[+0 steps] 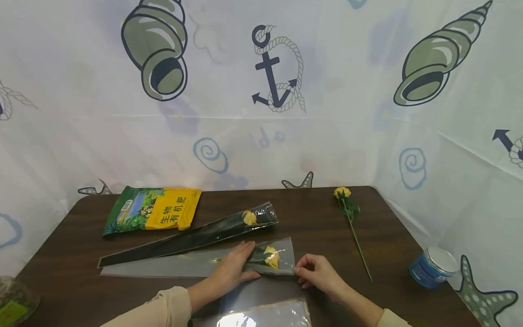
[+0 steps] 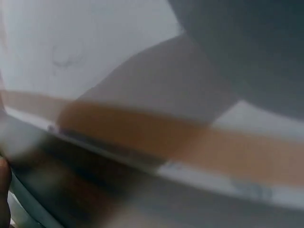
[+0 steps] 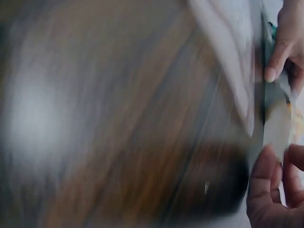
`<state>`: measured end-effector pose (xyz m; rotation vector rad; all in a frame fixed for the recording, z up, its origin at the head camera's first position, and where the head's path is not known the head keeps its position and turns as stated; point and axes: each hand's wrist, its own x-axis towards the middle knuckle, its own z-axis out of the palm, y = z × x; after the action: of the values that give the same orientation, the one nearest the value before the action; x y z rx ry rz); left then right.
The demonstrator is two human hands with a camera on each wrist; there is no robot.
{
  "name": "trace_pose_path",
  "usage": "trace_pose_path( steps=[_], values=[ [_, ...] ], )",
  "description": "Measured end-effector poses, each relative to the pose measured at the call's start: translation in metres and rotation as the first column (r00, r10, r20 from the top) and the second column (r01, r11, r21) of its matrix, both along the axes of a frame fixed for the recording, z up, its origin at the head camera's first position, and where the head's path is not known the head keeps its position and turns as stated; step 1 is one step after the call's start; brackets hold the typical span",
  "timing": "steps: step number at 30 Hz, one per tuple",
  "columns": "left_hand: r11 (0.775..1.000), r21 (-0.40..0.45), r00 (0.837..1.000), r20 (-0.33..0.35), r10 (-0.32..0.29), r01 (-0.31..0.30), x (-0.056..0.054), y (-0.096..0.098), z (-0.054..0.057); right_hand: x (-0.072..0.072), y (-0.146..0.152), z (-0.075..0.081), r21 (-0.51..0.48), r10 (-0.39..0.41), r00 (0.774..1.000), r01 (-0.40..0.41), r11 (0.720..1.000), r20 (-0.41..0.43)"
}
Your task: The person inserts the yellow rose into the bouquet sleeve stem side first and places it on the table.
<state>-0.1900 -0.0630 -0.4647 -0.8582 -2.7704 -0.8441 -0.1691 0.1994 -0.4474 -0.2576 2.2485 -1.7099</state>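
Note:
A yellow rose point(image 1: 271, 257) lies inside a long, tapered flower sleeve point(image 1: 163, 265), clear-grey and wide at the right end. My left hand point(image 1: 234, 265) rests across this sleeve with its fingers extended, just left of the bloom. At the sleeve's lower right corner, my right hand point(image 1: 320, 274) pinches the edge between thumb and fingers. The right wrist view shows the right hand point(image 3: 271, 192) at the sleeve's end and the left hand point(image 3: 287, 42) above it. Behind lies a second sleeve point(image 1: 196, 238), dark, with another yellow rose point(image 1: 249, 218) in it. The left wrist view is blurred.
An unwrapped yellow rose point(image 1: 342, 192) lies at the right. A blue tin point(image 1: 433, 268) stands near the right edge, and a green-yellow fertilizer bag point(image 1: 153, 209) lies at the back left. Flat clear sleeves point(image 1: 269, 315) lie in front; a jar point(image 1: 16, 299) sits at left.

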Motion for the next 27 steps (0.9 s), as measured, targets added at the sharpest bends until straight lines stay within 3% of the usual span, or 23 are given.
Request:
trace_pose_path(
  steps=[4, 7, 10, 12, 14, 16, 18, 21, 27],
  values=[
    [1.000, -0.005, 1.000, 0.015, 0.021, -0.021, -0.006, -0.002, 0.012, -0.004, 0.011, 0.009, 0.119, 0.053, 0.995, -0.042, 0.992, -0.084],
    [0.999, -0.006, 0.999, -0.016, 0.036, -0.036, -0.001, -0.006, 0.025, 0.000, 0.019, 0.015, 0.188, 0.098, 0.984, -0.069, 0.980, -0.148],
    [1.000, 0.008, 0.991, -0.134, 0.001, 0.000, 0.014, -0.009, 0.034, 0.010, 0.025, 0.015, 0.236, 0.167, 0.968, -0.120, 0.964, -0.189],
    [0.998, 0.000, 0.975, -0.214, -0.056, 0.058, 0.029, -0.009, 0.036, 0.018, 0.026, 0.013, 0.273, 0.202, 0.953, -0.137, 0.952, -0.224],
    [0.991, -0.022, 0.963, -0.234, -0.136, 0.135, 0.045, -0.008, 0.036, 0.026, 0.024, 0.009, 0.321, 0.218, 0.936, -0.124, 0.939, -0.275],
    [0.974, -0.042, 0.960, -0.165, -0.226, 0.222, 0.060, -0.004, 0.034, 0.033, 0.021, 0.006, 0.375, 0.214, 0.924, -0.085, 0.923, -0.316],
    [0.954, -0.056, 0.954, -0.041, -0.297, 0.294, 0.071, 0.000, 0.029, 0.038, 0.017, 0.003, 0.432, 0.204, 0.918, -0.039, 0.901, -0.341],
    [0.935, -0.073, 0.935, 0.093, -0.341, 0.348, 0.080, 0.005, 0.020, 0.044, 0.012, -0.002, 0.506, 0.193, 0.915, 0.014, 0.863, -0.354],
    [0.929, -0.129, 0.938, 0.071, -0.340, 0.346, 0.077, 0.007, 0.007, 0.048, 0.007, -0.008, 0.578, 0.196, 0.902, 0.070, 0.813, -0.385]
  ],
)
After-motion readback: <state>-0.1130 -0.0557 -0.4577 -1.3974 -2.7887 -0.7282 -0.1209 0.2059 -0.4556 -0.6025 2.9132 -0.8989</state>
